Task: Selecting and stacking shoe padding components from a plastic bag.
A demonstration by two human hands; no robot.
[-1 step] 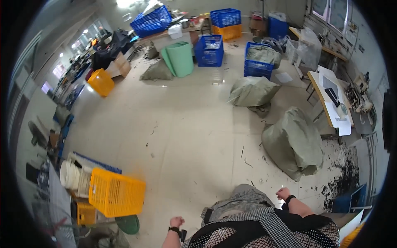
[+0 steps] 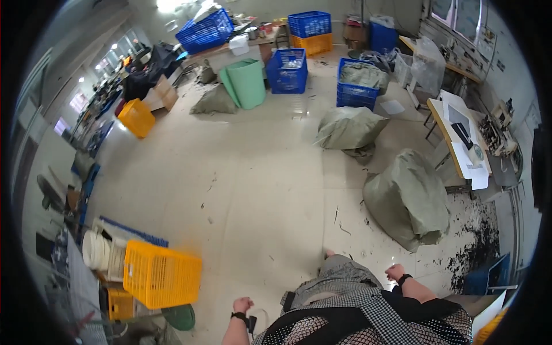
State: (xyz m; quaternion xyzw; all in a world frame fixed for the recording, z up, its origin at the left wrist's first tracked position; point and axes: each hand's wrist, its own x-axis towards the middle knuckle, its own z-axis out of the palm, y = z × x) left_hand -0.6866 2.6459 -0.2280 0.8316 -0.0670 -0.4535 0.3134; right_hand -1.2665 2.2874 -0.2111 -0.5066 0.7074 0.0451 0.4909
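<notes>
My left hand (image 2: 242, 305) hangs low at my left side, its fingers curled in, and I see nothing in it. A dark band circles that wrist, with a small black piece and a thin cable beside it. My right hand (image 2: 394, 272) is held out past my right hip, loosely closed, also with nothing visible in it. It wears a black wristband (image 2: 404, 278). Nearest to it is a big grey-green sack (image 2: 408, 198) standing on the floor. A checked apron (image 2: 339, 279) covers my front, and a bit of my foot shows beyond it.
An orange crate (image 2: 163, 274) and white buckets (image 2: 95, 248) stand at the left. Another sack (image 2: 351, 129), blue crates (image 2: 287, 70) and a green rolled sheet (image 2: 246, 83) lie ahead. A worktable (image 2: 448, 135) lines the right wall. Black scraps litter the floor (image 2: 264, 190).
The view has shifted slightly. My left hand sits a little higher and further left, and part of my foot now shows. Both hands stay curled.
</notes>
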